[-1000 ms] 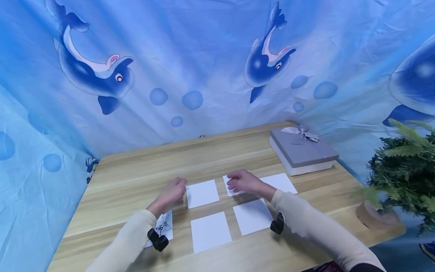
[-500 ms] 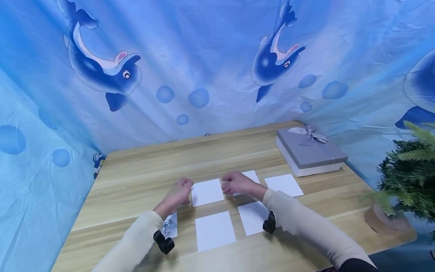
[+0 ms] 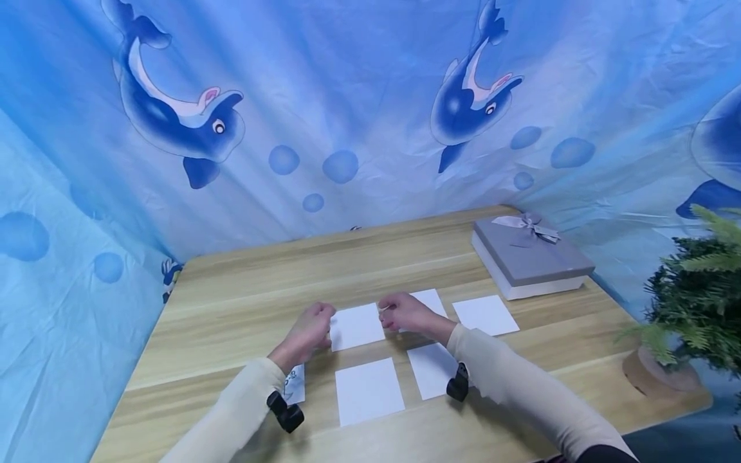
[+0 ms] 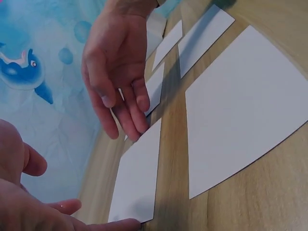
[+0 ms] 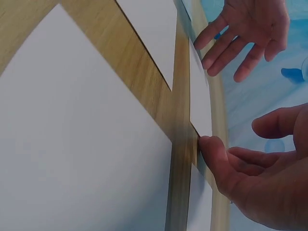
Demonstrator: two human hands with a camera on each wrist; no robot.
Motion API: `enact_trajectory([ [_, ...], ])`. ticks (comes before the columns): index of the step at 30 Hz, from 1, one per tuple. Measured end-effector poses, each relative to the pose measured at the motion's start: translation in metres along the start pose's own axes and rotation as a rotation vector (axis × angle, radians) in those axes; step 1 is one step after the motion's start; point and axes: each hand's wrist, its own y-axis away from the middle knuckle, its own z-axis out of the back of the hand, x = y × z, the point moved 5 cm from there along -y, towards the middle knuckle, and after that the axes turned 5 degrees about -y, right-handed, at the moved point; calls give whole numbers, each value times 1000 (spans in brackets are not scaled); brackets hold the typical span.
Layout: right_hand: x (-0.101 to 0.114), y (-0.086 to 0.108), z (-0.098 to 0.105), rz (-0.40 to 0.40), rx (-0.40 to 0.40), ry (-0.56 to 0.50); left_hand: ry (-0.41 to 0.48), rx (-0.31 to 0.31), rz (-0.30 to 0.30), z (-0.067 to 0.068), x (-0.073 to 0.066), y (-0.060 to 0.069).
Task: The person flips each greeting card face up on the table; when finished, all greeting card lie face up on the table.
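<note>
Head view, nearest first: a printed card (image 3: 295, 386) pokes out from under the left sleeve (image 3: 231, 402), and two white cards lie flat on the person's side of the hands. The near right card (image 3: 428, 372) is partly hidden by the right sleeve (image 3: 521, 379); the near left card (image 3: 370, 391) lies in full sight. Just past them is the middle card (image 3: 357, 326), flat on the tabletop (image 3: 249, 283) between the left hand (image 3: 307, 333) and the right hand (image 3: 411, 315).

Here's the change: a second ago the right hand was over the back card (image 3: 432, 301); now it has come across to the middle card's right edge, with the left hand at the left edge. Both hands look loosely open, fingertips at those edges, neither gripping anything. So, I'd judge, the middle card is the one being handled, its placing apparently still unsettled.

Farther right of the right hand lies the end card (image 3: 485, 315); beyond that sits a grey box (image 3: 529, 260).
</note>
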Motion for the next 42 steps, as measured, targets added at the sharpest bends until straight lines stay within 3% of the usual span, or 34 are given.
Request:
enact_trajectory([
  [11, 2, 1, -3, 68, -43, 43, 76, -35, 10, 1, -1, 4],
  [20, 4, 5, 4, 94, -145, 52, 106, -41, -39, 5, -5, 8],
  [27, 5, 6, 10, 117, -224, 104, 138, -88, -67, 8, -5, 8],
  [42, 3, 3, 7, 153, -251, 88, 169, -116, -82, 15, -5, 15],
])
